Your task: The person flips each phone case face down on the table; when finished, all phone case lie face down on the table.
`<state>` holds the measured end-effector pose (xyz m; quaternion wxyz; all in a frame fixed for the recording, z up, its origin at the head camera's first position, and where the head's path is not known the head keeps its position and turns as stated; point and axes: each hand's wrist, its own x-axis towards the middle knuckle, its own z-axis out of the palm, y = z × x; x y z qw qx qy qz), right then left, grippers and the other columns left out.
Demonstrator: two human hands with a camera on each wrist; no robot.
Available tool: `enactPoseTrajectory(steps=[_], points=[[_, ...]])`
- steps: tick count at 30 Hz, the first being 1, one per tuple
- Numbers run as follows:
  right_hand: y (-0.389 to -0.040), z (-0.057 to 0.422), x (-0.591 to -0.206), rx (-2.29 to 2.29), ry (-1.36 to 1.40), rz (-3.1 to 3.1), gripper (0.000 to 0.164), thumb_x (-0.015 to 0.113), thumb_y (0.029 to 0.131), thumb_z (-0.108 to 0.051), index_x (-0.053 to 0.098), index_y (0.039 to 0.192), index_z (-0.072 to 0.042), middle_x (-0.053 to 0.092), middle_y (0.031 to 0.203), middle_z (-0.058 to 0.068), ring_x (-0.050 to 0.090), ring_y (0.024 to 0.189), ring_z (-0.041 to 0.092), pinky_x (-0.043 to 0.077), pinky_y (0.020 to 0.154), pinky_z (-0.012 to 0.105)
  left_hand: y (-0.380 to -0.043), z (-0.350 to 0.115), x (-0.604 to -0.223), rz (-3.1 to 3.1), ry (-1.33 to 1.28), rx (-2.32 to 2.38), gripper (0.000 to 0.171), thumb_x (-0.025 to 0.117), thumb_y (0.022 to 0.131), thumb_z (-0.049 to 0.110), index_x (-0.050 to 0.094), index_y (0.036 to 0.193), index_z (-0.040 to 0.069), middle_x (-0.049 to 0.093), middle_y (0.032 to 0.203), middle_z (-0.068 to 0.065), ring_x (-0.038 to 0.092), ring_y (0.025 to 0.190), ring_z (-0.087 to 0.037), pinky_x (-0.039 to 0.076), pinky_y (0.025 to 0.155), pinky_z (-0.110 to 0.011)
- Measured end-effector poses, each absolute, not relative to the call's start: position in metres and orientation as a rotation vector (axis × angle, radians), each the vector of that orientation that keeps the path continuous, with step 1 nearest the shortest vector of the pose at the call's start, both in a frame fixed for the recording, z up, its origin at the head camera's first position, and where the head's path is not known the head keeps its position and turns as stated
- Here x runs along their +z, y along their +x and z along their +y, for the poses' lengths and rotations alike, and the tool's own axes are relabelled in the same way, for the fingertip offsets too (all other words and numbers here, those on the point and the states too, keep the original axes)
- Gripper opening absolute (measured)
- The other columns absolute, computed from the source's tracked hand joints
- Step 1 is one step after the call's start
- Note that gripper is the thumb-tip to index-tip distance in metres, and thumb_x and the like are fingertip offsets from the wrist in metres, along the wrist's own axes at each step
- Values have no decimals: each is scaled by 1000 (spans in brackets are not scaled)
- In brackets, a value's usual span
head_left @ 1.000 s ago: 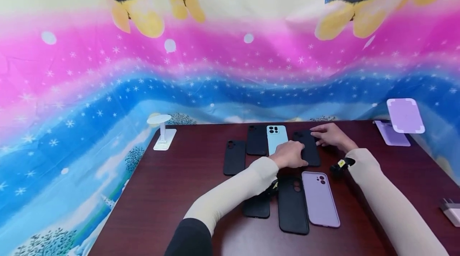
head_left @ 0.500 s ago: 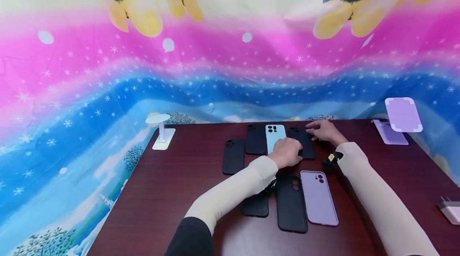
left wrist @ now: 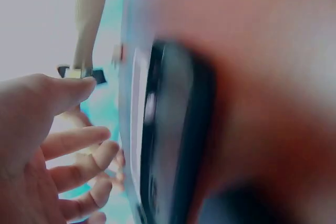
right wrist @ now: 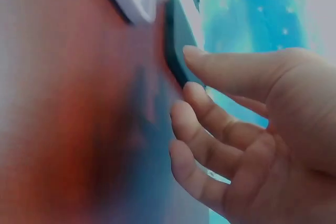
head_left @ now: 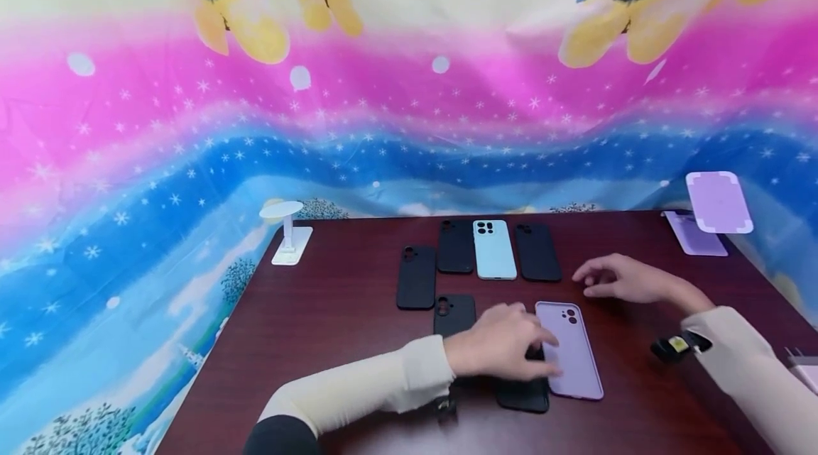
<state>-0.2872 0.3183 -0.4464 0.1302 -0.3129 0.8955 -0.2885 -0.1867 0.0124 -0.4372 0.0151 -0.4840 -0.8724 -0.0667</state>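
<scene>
My left hand [head_left: 508, 343] hovers over a black phone case [head_left: 522, 397] and the left edge of a purple phone case [head_left: 580, 363], fingers spread and slightly bent. The left wrist view has a gap between those fingers and the nearest black case. My right hand [head_left: 623, 279] is above the table to the right, loosely bent, holding nothing. Left of it lies another black case [head_left: 538, 254], beside a pale mint phone case [head_left: 495, 253]. In the right wrist view, that hand's fingertips [right wrist: 181, 153] touch nothing I can make out. Much of the middle black case is hidden.
More black cases lie left: one [head_left: 455, 248] at the back, one [head_left: 416, 279] outermost, one [head_left: 455, 314] partly under the left arm. A white stand [head_left: 290, 249] occupies the back left corner, a purple stand [head_left: 720, 203] the back right. A plug charger [head_left: 804, 368] sits at the right edge.
Both hands have left the back right black case, which was pushed slightly back beside the mint one. The left came forward to the front cases; the right moved right and nearer.
</scene>
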Motion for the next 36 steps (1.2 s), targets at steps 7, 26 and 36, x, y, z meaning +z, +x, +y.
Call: enactPoseTrajectory(steps=[7, 26, 36], points=[[-252, 310, -463, -915, -1191, 2569, 36, 76, 92, -13, 69, 128, -13, 65, 117, 7, 57, 80, 2, 51, 68, 24, -159, 20, -445, -2613, -1589, 72, 40, 61, 91, 71, 72, 120, 45, 69, 102, 24, 46, 82, -2, 35, 66, -17], [-250, 316, -464, -724, -1310, 2812, 35, 82, 84, -5, 69, 97, -35, 69, 106, -10, 61, 93, -2, 54, 75, 21, -158, 47, -446, -2566, -1580, 242, 11, 65, 96, 45, 69, 88, 40, 65, 75, 24, 46, 75, -7, 35, 61, -23], [-251, 308, -427, -1055, -1213, 2810, 33, 79, 85, 3, 71, 100, -26, 75, 97, -9, 66, 80, 0, 54, 69, 18, -160, 7, -429, -2544, -1503, -259, 10, 61, 103, 38, 65, 99, 30, 56, 65, 21, 44, 56, 6, 30, 51, -13]])
